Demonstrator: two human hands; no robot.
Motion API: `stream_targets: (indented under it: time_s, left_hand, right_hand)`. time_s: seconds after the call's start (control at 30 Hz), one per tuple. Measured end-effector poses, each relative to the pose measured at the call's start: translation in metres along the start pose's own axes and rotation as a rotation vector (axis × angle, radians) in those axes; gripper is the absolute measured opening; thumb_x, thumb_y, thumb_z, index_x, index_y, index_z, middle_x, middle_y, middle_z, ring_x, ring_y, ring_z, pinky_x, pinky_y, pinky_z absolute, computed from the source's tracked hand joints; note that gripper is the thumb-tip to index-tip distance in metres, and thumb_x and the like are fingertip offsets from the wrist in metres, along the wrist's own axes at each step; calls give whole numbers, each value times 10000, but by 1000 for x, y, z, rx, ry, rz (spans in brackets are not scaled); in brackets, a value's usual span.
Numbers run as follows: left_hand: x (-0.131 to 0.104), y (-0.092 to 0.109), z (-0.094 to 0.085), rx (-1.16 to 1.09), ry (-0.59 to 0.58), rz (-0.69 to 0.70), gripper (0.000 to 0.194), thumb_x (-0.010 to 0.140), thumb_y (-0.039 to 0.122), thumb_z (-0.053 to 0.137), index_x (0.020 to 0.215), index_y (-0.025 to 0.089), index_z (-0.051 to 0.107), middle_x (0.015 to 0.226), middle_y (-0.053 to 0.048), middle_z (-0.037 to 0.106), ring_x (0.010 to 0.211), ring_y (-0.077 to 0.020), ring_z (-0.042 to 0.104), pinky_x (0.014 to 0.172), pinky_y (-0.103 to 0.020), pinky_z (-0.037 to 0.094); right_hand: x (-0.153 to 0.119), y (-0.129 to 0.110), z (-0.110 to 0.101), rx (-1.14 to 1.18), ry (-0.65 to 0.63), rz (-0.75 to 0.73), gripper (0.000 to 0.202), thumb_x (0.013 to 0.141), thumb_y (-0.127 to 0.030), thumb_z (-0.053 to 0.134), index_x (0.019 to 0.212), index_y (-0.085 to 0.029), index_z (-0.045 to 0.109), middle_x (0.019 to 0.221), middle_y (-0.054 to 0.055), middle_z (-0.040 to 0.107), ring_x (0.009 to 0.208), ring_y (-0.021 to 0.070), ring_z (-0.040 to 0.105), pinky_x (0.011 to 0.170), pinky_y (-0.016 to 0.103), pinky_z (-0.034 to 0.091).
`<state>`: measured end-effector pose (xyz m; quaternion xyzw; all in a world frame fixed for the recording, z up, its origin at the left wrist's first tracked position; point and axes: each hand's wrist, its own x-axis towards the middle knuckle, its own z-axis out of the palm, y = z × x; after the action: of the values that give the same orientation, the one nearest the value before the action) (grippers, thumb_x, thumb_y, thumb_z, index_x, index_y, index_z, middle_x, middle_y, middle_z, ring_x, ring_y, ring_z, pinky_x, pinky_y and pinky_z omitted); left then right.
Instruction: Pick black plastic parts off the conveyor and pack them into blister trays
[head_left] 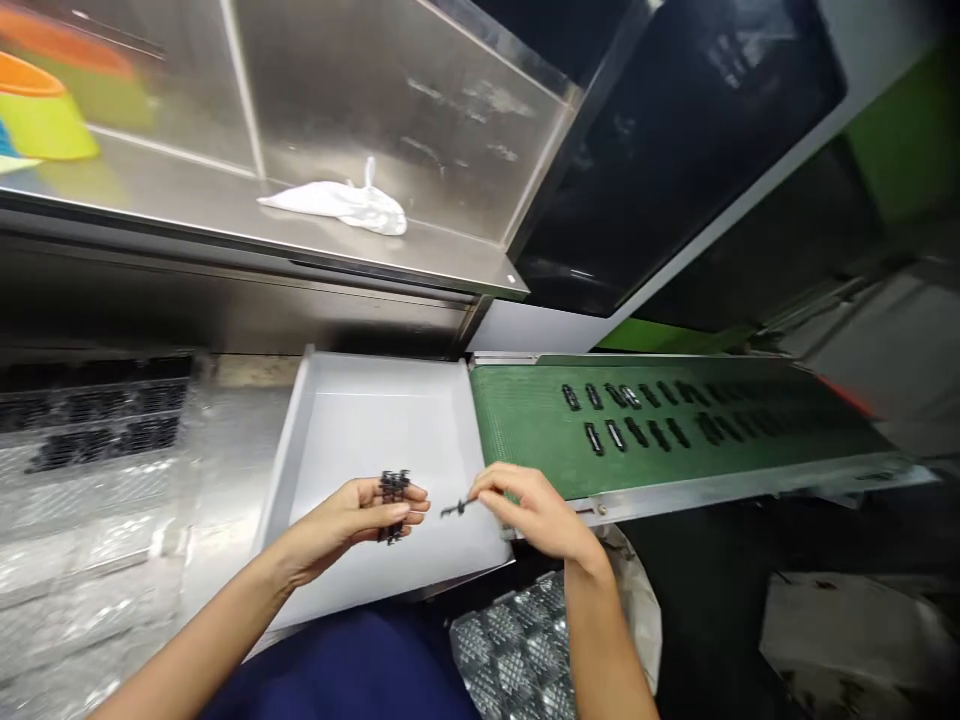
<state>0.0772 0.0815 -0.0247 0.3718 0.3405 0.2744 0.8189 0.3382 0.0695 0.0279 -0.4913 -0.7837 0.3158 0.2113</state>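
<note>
My left hand is closed around a small stack of black plastic parts, above the white tray. To its right, my right hand pinches one thin black plastic part between thumb and fingertips. A short gap separates that part from the stack. More black parts of similar size lie in two rows on the green conveyor belt, right of the tray. Their finer shape is too small to make out.
Clear plastic blister trays, some holding black parts, lie at the left. Another blister tray sits low in front of me. A steel shelf above carries a white cloth-like item and a yellow-orange container. A metal rail edges the belt.
</note>
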Motion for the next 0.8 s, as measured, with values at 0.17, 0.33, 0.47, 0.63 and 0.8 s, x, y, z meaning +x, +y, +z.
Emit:
stream_targets:
  time_s: [0.17,0.33,0.47,0.63,0.8]
  left_hand:
    - [-23,-5,-9,39,-81,10,247,750,310,756,956,172,762,848,-73,730,768,-214,615,680,-295,429]
    - [-43,-16,-15,-149,39,65,207,750,311,768,908,178,760,819,-60,726,741,-189,614,695,-280,441]
    - [-57,-21,-22,-333,171,48,289,682,301,843,926,169,763,910,-80,750,823,-190,644,694,-255,465]
    - [-68,-22,-29,-452,173,42,302,657,303,869,903,161,766,874,-75,759,761,-176,669,753,-289,509]
    - [-70,-19,-32,-382,151,57,335,664,319,864,938,157,759,976,-103,766,927,-227,678,803,-294,502]
  right_hand:
    - [19,-51,51,96,-29,-75,125,934,-218,567,938,-204,691,894,11,698,833,151,634,776,264,497]
    - [28,-60,91,177,72,-123,293,881,-297,661,1164,-224,640,1125,58,676,1027,194,633,926,320,512]
    - [31,-63,107,154,15,-227,624,798,-416,742,1357,-244,527,1339,106,576,1248,248,538,1060,396,454]
    - [36,-66,115,123,-16,-350,835,728,-466,785,1446,-241,422,1383,132,533,1278,267,511,1062,395,457]
    - [36,-69,111,9,61,-371,841,758,-381,788,1470,-281,352,1309,105,578,1182,267,551,998,411,481]
